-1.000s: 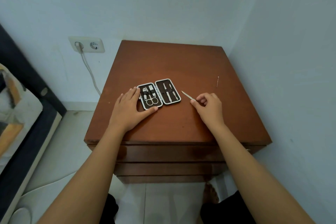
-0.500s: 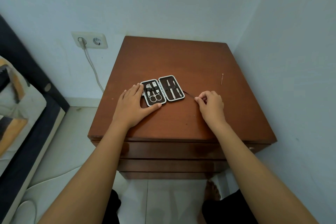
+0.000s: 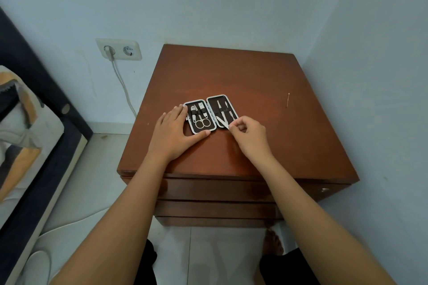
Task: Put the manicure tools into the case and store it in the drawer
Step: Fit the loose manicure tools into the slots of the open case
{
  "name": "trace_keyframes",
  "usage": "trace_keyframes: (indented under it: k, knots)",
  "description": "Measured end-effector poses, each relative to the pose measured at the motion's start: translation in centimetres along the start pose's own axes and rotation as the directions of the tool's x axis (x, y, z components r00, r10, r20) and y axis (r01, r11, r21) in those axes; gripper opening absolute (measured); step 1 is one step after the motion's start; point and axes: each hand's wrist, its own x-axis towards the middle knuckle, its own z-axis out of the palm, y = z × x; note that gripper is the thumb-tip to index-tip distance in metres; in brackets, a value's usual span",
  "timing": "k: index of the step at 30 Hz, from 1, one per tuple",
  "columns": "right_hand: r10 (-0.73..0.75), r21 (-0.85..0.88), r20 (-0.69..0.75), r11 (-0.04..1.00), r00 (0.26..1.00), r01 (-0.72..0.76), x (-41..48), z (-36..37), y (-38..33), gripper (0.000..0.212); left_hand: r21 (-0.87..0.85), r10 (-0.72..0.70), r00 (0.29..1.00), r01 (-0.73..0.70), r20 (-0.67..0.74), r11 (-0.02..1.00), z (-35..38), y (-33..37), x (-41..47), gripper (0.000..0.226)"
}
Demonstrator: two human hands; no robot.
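The slim metal tool (image 3: 221,122) lay slanted across the near corner of the case's right half, its near end pinched in the fingertips of the right hand (image 3: 249,135). It looked light, stiff and smooth, likely to slide between the fingers, so a hold at the blunt near end, leaving the narrow tip free to pass under the elastic strap, seemed the sound one. The open case (image 3: 210,113) sat on the wooden surface (image 3: 231,71) of the bedside cabinet, small and probably light enough to skid. The left hand (image 3: 176,132) lay flat against its left side, thumb along the near edge, fingers spread and grasping nothing, bracing it. Scissors (image 3: 202,122) and clippers sat strapped in the left half. A thin pin-like tool (image 3: 287,100) lay well apart to the right.

A second earlier the right hand had held the tool on the surface just right of the case; now it had moved over the case's right half. The drawers (image 3: 217,190) remained shut.
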Motion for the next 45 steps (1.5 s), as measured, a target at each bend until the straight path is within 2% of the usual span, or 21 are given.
trace_keyframes:
  k: [8,12,15,18,20,23,28,34,43,45]
  knots:
    - [-0.026,-0.067,-0.038,0.997,0.999,0.023,0.3,0.8,-0.7,0.009,0.005,0.007,1.000,-0.007,-0.010,1.000,0.2,0.0,0.1,0.098]
    - [-0.113,-0.243,-0.028,0.965,0.993,0.103,0.5,1.4,-0.9,0.010,0.003,0.004,1.000,-0.004,-0.011,1.000,0.2,-0.1,0.1,0.098]
    - [-0.263,-0.416,-0.028,0.880,0.965,0.228,0.3,1.4,-0.6,0.015,-0.003,0.005,1.000,-0.005,-0.015,1.000,0.2,0.0,0.1,0.098]
    - [-0.410,-0.594,0.013,0.731,0.912,0.337,-0.3,1.4,0.2,0.022,-0.003,0.005,1.000,-0.005,-0.015,1.000,0.2,0.0,0.0,0.098]
    - [-0.446,-0.700,0.056,0.621,0.893,0.354,-1.0,1.5,0.7,0.028,-0.008,0.004,1.000,-0.004,-0.014,1.000,0.2,0.0,0.0,0.098]
    - [-0.415,-0.752,0.100,0.564,0.904,0.342,-1.1,1.6,0.6,0.040,-0.015,0.004,1.000,-0.004,-0.015,1.000,0.1,0.0,0.0,0.097]
    - [-0.325,-0.744,0.195,0.566,0.925,0.355,-0.4,1.6,0.4,0.045,-0.011,0.006,1.000,-0.006,-0.019,1.000,0.1,0.1,0.0,0.097]
    - [-0.348,-0.696,0.137,0.632,0.928,0.340,-1.1,1.3,0.8,0.042,-0.007,0.001,1.000,-0.001,-0.016,1.000,-0.1,0.2,-0.1,0.097]
    - [-0.328,-0.689,0.163,0.638,0.931,0.345,-0.9,1.3,0.9,0.043,-0.010,-0.001,1.000,0.001,-0.012,1.000,-0.2,0.4,-0.2,0.096]
    - [-0.329,-0.638,0.135,0.692,0.935,0.336,-0.8,1.0,0.9,0.042,-0.009,-0.001,1.000,0.001,-0.012,1.000,0.0,0.2,-0.1,0.097]
